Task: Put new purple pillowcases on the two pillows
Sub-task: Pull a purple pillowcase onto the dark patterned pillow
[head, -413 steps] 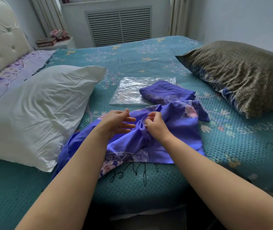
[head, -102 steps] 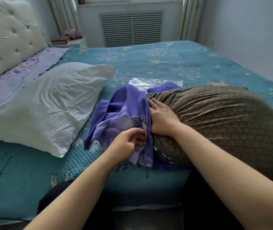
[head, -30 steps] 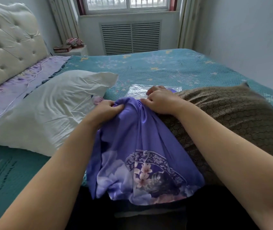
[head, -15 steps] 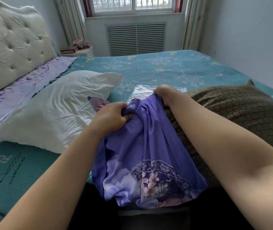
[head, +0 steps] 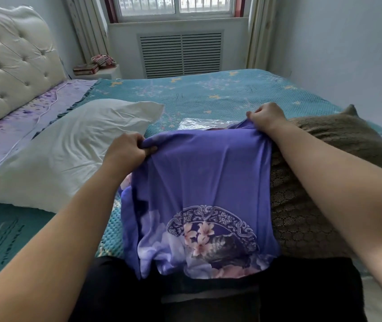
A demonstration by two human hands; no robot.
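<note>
Purple satin fills the middle of my view: the purple pillowcase [head: 199,194] is stretched between both hands, its floral medallion print hanging down toward my dark trousers at the near edge of the bed [head: 208,94]. My left hand [head: 127,148] has its fingers curled tight round the pillowcase's upper left edge, bunching the cloth there. My right hand [head: 266,116] is clenched on the upper right edge, knuckles up, pulling that edge over the end of the brown pillow [head: 324,182]. That pillow lies along the right side of the bed under my right forearm, and the purple cloth covers its near left part; how far the pillow sits inside the case I cannot tell, since the cloth hides it.

The white pillow [head: 69,154] lies bare on the teal bedspread to the left, just beside my left hand but not touching the pillowcase as far as I can see. Beyond the stretched edge, a clear plastic bag [head: 199,124] lies flat on the bedspread, with a sliver of dark purple cloth showing against it just past the pillowcase's top edge. The tufted cream headboard [head: 11,66] stands at the far left, and a slatted radiator cover [head: 180,54] sits under the window behind the bed.
</note>
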